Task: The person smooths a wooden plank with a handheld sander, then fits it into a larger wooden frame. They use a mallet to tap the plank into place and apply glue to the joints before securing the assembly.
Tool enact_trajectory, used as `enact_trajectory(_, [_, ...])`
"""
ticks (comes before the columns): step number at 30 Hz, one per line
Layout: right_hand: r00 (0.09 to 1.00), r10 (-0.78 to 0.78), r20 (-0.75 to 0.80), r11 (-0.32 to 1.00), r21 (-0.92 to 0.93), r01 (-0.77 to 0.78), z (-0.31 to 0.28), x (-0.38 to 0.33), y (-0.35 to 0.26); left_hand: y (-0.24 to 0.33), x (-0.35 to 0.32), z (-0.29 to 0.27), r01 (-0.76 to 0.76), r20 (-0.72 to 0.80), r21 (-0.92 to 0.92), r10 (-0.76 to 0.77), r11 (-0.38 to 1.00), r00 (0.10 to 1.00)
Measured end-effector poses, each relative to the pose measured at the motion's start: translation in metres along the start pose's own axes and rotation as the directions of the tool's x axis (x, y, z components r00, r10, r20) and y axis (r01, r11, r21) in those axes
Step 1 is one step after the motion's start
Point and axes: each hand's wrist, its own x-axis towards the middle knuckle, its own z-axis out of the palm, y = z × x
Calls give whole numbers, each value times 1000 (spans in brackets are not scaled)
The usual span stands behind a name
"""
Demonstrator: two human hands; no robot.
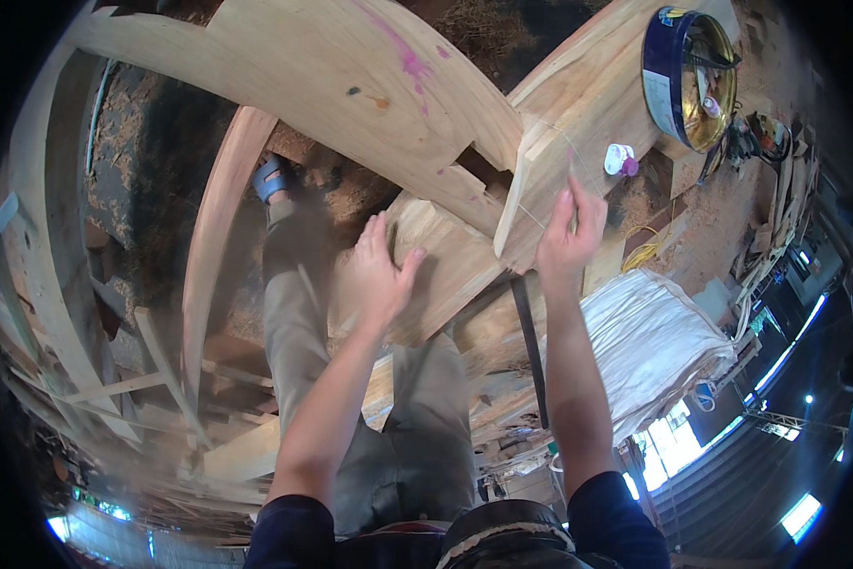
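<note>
My left hand (379, 267) lies with fingers outstretched on a pale wooden board (445, 254) and holds nothing. My right hand (571, 228) is raised over the joint where several thick wooden pieces meet, thumb and forefinger pinched on a thin pale string (532, 217). The string runs around the upright edge of a notched wooden piece (513, 204), and its far end is too fine to follow. Just beyond my right hand, a small white and purple bottle (619, 159) rests on the wide plank (602, 104).
A dark blue tin (671, 85) with tools inside sits at the far right. A curved timber (222, 228) stands left of my leg. A white sack (649, 337) and a coiled yellow cord (642, 248) lie right of my arm. Wood shavings cover the ground.
</note>
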Motion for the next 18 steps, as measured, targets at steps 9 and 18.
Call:
enact_trajectory(9, [981, -191, -18, 962, -204, 183, 50, 45, 52, 5, -1, 21, 112, 57, 256, -131, 960, 990])
enact_trajectory(18, [983, -185, 19, 942, -282, 182, 55, 45, 60, 4, 1, 24, 95, 5, 339, -103, 936, 995])
